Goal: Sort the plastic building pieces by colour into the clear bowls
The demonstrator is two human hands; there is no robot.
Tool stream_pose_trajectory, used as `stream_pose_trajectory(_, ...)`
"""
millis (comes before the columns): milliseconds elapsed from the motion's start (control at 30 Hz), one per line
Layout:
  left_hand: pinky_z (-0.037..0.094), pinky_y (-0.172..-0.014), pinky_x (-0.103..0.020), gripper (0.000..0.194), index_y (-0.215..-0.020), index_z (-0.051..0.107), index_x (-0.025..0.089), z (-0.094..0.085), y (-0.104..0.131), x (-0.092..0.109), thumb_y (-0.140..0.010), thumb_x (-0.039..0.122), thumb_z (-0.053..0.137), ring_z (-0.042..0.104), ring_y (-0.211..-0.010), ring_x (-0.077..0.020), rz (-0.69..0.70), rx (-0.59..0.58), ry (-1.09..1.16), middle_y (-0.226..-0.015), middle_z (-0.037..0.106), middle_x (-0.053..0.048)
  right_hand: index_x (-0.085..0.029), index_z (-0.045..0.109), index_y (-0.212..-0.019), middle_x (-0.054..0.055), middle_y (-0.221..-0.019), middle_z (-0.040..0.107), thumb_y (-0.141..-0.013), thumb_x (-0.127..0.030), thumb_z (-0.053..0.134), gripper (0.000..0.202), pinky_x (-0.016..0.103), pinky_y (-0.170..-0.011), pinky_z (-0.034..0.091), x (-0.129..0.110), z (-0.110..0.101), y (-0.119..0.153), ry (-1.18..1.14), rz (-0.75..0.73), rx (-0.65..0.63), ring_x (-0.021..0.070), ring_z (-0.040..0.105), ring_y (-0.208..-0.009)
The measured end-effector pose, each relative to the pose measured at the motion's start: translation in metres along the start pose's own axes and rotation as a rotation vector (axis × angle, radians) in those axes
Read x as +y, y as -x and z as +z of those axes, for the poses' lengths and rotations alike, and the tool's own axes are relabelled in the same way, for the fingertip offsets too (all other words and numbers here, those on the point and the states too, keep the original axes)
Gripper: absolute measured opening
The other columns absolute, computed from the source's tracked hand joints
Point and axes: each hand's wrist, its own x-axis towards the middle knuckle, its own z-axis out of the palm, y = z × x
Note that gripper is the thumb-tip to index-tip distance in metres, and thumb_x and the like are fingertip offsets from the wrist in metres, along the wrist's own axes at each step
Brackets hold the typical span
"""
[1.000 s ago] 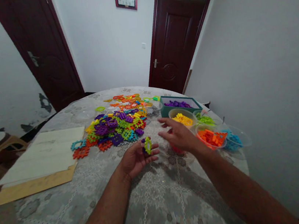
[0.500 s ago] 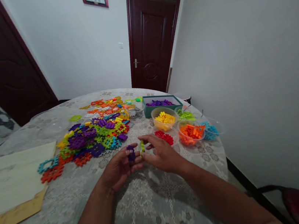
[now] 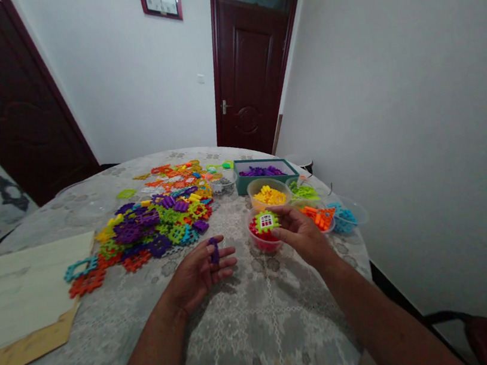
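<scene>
A purple piece (image 3: 214, 250) is pinched between the thumb and forefinger of my left hand (image 3: 199, 273), whose other fingers are spread, palm up, over the table. My right hand (image 3: 303, 234) grips the right edge of a green square piece with a white window (image 3: 266, 221). That green piece is above the clear bowl of red pieces (image 3: 267, 244) and hides part of them. Left of my hands lies a mixed heap of purple, green, yellow, blue and red pieces (image 3: 158, 221).
Behind my right hand stand bowls of yellow (image 3: 269, 195), orange (image 3: 320, 218), green (image 3: 303, 191) and blue pieces (image 3: 342, 217), and a teal box (image 3: 242, 185) holding purple pieces. White paper (image 3: 22, 286) lies on brown board (image 3: 36, 350) at the left.
My right hand has moved right, away from my left hand, carrying the green piece over the red bowl. The piece's window face now shows. My left hand keeps the purple piece.
</scene>
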Motion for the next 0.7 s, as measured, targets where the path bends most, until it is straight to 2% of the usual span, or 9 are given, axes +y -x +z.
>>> stream_pose_trajectory(67, 0.067, -0.075, -0.039, 0.053, -0.140, 0.056, 0.012, -0.001, -0.001, 0.000, -0.091, 0.022, 0.072, 0.082, -0.091, -0.0294, 0.001, 0.000, -0.007, -0.121, 0.078, -0.025, -0.026, 0.066, -0.132, 0.009, -0.137, 0.073, -0.087, -0.038, 0.083, 0.050, 0.047, -0.105, 0.060, 0.001, -0.012, 0.005, 0.105, -0.013, 0.057, 0.0261, 0.074, -0.117)
stream_pose_trajectory(167, 0.067, -0.075, -0.039, 0.053, -0.142, 0.055, 0.013, -0.003, -0.002, -0.001, -0.093, 0.024, 0.071, 0.082, -0.093, -0.0294, 0.008, -0.002, -0.023, -0.124, 0.077, -0.025, -0.026, 0.068, -0.133, 0.011, -0.137, 0.072, -0.089, -0.045, 0.080, 0.049, 0.049, -0.102, 0.060, 0.003, -0.035, 0.015, 0.390, -0.060, 0.189, 0.0271, 0.073, -0.112)
stream_pose_trajectory(333, 0.068, -0.075, -0.040, 0.051, -0.138, 0.056, 0.015, -0.001, -0.003, -0.003, -0.091, 0.023, 0.074, 0.082, -0.093, -0.0301, 0.010, 0.021, -0.045, -0.124, 0.077, -0.024, -0.021, 0.068, -0.132, 0.014, -0.132, 0.073, -0.092, -0.051, 0.071, 0.050, 0.055, -0.107, 0.054, 0.002, -0.085, 0.020, 0.876, -0.159, 0.427, 0.0328, 0.069, -0.119)
stream_pose_trajectory(433, 0.068, -0.076, -0.039, 0.039, -0.127, 0.061, 0.016, 0.000, -0.004, -0.005, -0.091, 0.024, 0.075, 0.082, -0.094, -0.0290, 0.000, 0.030, -0.047, -0.125, 0.077, -0.022, -0.018, 0.069, -0.128, 0.017, -0.127, 0.075, -0.092, -0.051, 0.066, 0.049, 0.054, -0.107, 0.053, -0.001, -0.115, -0.002, 1.054, -0.180, 0.489, 0.0343, 0.070, -0.117)
stream_pose_trajectory(533, 0.068, -0.077, -0.039, 0.034, -0.121, 0.064, 0.015, -0.001, -0.005, -0.007, -0.090, 0.025, 0.076, 0.081, -0.096, -0.0286, -0.002, 0.024, -0.073, -0.127, 0.076, -0.022, -0.016, 0.070, -0.125, 0.019, -0.124, 0.076, -0.092, -0.049, 0.063, 0.047, 0.053, -0.106, 0.053, -0.002, -0.139, -0.041, 1.157, -0.194, 0.511, 0.0350, 0.071, -0.113)
stream_pose_trajectory(633, 0.069, -0.077, -0.039, 0.036, -0.121, 0.066, 0.015, -0.002, -0.006, -0.007, -0.089, 0.026, 0.077, 0.081, -0.095, -0.0278, 0.014, 0.019, -0.107, -0.125, 0.076, -0.020, -0.012, 0.068, -0.126, 0.022, -0.123, 0.077, -0.090, -0.040, 0.063, 0.046, 0.055, -0.106, 0.052, -0.001, -0.153, -0.077, 1.232, -0.129, 0.507, 0.0365, 0.071, -0.112)
stream_pose_trajectory(700, 0.069, -0.075, -0.038, 0.036, -0.121, 0.069, 0.015, -0.002, -0.006, -0.007, -0.088, 0.026, 0.079, 0.080, -0.091, -0.0264, 0.029, 0.024, -0.114, -0.120, 0.077, -0.017, -0.010, 0.068, -0.126, 0.024, -0.126, 0.075, -0.088, -0.034, 0.062, 0.045, 0.057, -0.108, 0.051, 0.000, -0.154, -0.089, 1.264, -0.115, 0.490, 0.0372, 0.071, -0.114)
